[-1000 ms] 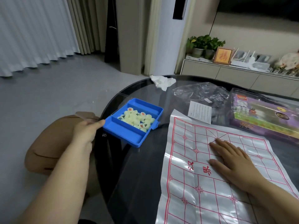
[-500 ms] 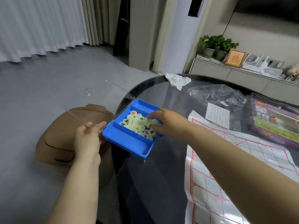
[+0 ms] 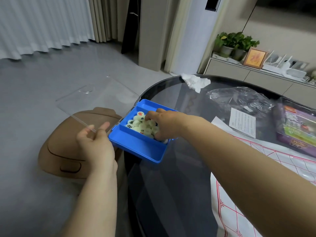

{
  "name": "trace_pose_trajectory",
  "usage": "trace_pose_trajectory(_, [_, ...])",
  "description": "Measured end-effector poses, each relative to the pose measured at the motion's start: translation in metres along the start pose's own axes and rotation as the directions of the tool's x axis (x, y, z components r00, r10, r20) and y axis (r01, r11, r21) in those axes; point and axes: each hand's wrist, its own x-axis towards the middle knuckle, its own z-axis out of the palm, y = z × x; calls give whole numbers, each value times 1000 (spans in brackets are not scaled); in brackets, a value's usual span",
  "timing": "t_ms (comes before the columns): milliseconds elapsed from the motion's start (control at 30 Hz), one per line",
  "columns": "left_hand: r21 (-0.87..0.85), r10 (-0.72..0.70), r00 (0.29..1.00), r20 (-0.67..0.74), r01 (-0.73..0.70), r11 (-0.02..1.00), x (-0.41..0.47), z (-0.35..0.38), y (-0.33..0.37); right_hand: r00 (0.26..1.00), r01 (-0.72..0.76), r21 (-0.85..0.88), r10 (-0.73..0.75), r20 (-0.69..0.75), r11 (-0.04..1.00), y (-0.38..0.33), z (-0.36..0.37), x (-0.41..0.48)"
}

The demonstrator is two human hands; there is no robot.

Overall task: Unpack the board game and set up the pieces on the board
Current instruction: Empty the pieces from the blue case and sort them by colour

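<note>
A blue plastic box (image 3: 136, 147) sits at the left edge of the dark glass table (image 3: 171, 185), partly overhanging it. Its clear hinged lid (image 3: 95, 101) is swung open to the left. My left hand (image 3: 95, 142) holds the lid's near edge between thumb and fingers. Inside the box lie several pale round pieces (image 3: 138, 123) with red or dark characters. My right hand (image 3: 160, 124) reaches into the box, fingers curled down over the pieces. The white board sheet with red grid lines (image 3: 256, 168) lies on the table at the right, under my right forearm.
A brown stool (image 3: 68, 151) stands on the floor left of the table. On the table lie a crumpled tissue (image 3: 196, 82), a clear plastic bag (image 3: 239, 100), a printed leaflet (image 3: 242, 122) and a purple game box (image 3: 297, 129). A cabinet with plants stands behind.
My right hand left the board sheet and reached into the blue box. My left hand has swung the clear lid open further to the left. The camera moved closer.
</note>
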Motion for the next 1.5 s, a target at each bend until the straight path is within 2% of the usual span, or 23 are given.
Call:
trace_pose_trajectory(200, [-6, 16, 1000, 11, -16, 1000, 0, 1, -3, 999, 32, -39, -33, -36, 999, -6, 3, 4])
trace_pose_trajectory(500, [-29, 23, 1000, 14, -22, 999, 0, 6, -2, 992, -18, -14, 16, -128, 1000, -1, 11, 15])
trace_pose_trajectory(700, [-17, 16, 1000, 23, -16, 1000, 7, 5, -4, 968, 18, 178, 27, -250, 984, 6, 10, 8])
trace_pose_trajectory(867, [8, 11, 1000, 28, -11, 1000, 8, 5, -3, 920, 150, 382, 13, -392, 912, 12, -3, -22])
trace_pose_trajectory(1000, [16, 20, 999, 49, -20, 1000, 6, 5, 0, 958, 105, 360, 3, -287, 927, 20, 1, -56])
trace_pose_trajectory(1200, [36, -11, 989, 145, 6, 999, 1, -1, 7, 999, 21, 219, -27, 27, 976, 23, 25, -80])
trace_pose_trajectory(1333, [32, -81, 977, 196, 76, 997, 5, -8, 9, 1000, -16, 159, 12, 28, 987, 26, 27, -76])
trace_pose_trajectory(1500, [43, -82, 976, 203, 75, 996, 3, -10, 10, 999, -25, 117, 29, -33, 993, 30, 19, -79])
